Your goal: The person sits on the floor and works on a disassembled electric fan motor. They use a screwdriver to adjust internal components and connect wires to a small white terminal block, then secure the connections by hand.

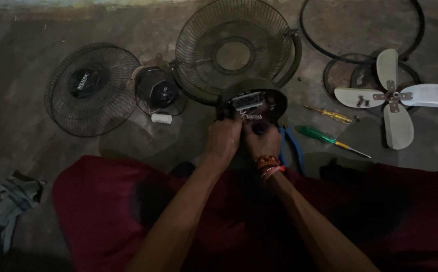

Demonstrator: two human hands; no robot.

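Note:
Both hands meet at a dark round fan base housing (274, 100) that stands on the floor in front of me, its inside turned up, with a pale switch block (247, 101) and a small spring visible. My left hand (223, 140) grips the near left edge of the housing. My right hand (263, 143), with beaded bands at the wrist, is closed over something at the housing's near rim; what it holds is hidden by the fingers.
A rear wire guard (233, 48) lies behind the housing, a front guard (92, 89) and a fan motor (157, 91) to the left. A three-blade fan (394, 95), a loose ring (362, 30), two screwdrivers (330, 115) (325, 137) and blue-handled pliers (290, 141) lie right. A cloth (5, 211) sits at the lower left.

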